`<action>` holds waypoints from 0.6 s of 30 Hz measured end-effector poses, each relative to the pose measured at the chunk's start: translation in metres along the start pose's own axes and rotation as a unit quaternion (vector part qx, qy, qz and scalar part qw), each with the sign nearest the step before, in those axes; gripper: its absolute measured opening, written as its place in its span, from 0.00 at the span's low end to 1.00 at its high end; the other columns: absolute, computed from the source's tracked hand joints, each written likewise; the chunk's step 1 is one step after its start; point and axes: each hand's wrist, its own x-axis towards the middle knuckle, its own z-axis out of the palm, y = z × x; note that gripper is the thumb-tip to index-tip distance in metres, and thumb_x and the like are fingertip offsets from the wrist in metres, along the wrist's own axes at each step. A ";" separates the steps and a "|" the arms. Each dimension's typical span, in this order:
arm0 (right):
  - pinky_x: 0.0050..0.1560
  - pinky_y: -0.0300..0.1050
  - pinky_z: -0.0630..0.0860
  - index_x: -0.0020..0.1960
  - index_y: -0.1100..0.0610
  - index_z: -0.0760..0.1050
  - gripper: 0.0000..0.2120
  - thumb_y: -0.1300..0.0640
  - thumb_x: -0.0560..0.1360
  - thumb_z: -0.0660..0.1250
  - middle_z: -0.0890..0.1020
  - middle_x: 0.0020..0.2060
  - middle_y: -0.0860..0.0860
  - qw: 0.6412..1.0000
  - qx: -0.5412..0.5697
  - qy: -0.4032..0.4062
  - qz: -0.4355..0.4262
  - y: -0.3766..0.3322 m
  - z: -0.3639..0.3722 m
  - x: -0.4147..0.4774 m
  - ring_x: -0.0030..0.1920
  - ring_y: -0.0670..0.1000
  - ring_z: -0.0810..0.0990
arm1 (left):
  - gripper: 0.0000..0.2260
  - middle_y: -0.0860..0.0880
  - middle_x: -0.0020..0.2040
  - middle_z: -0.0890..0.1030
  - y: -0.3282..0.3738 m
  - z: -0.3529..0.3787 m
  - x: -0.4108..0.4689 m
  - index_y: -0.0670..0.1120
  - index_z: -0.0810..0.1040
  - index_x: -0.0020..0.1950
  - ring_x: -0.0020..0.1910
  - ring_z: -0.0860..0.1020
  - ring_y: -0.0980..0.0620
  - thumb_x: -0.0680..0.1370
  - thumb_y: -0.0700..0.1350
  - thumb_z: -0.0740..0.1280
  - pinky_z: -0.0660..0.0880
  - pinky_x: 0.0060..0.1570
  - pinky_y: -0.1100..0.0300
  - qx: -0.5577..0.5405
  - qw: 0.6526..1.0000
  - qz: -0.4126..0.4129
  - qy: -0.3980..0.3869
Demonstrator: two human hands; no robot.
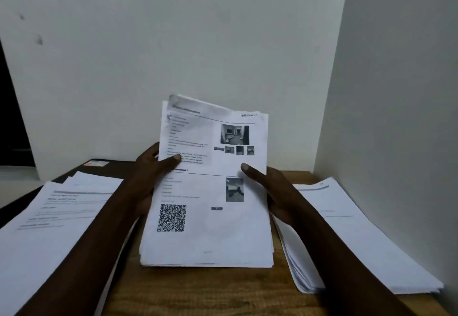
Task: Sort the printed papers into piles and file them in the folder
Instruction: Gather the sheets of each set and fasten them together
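Left hand [151, 165], right hand [271, 188] grip "SECTION" pg stack [209, 231].

Two hands are pictured bare, the left hand [150, 169] and the right hand [278, 191]. Behind the fingers [251, 171], wrists and forearms are left uncovered as far as they are shown. Short, rounded nails are seen on both thumbs.
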 end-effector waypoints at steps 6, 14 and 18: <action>0.50 0.50 0.81 0.52 0.53 0.81 0.05 0.56 0.78 0.67 0.86 0.47 0.52 0.980 -0.029 0.091 -0.174 -0.038 0.014 -0.004 0.50 0.54 0.85 | 0.05 0.46 0.46 0.86 0.061 0.037 -0.021 0.44 0.81 0.52 0.40 0.85 0.50 0.77 0.42 0.69 0.81 0.35 0.58 0.092 0.991 0.097 0.015; 0.46 0.37 0.79 0.53 0.47 0.77 0.05 0.53 0.78 0.67 0.84 0.49 0.45 0.948 -0.084 0.066 -0.300 -0.107 0.037 -0.016 0.48 0.43 0.83 | 0.13 0.50 0.54 0.85 0.104 0.046 -0.026 0.47 0.80 0.58 0.53 0.84 0.51 0.74 0.41 0.74 0.80 0.53 0.56 0.110 0.969 0.219 0.027; 0.41 0.38 0.78 0.55 0.55 0.78 0.08 0.54 0.78 0.68 0.85 0.47 0.51 0.951 -0.088 0.072 -0.288 -0.099 0.038 -0.021 0.44 0.45 0.84 | 0.11 0.50 0.51 0.86 0.096 0.039 -0.029 0.47 0.81 0.56 0.51 0.84 0.52 0.74 0.39 0.73 0.80 0.47 0.61 0.111 0.973 0.202 0.020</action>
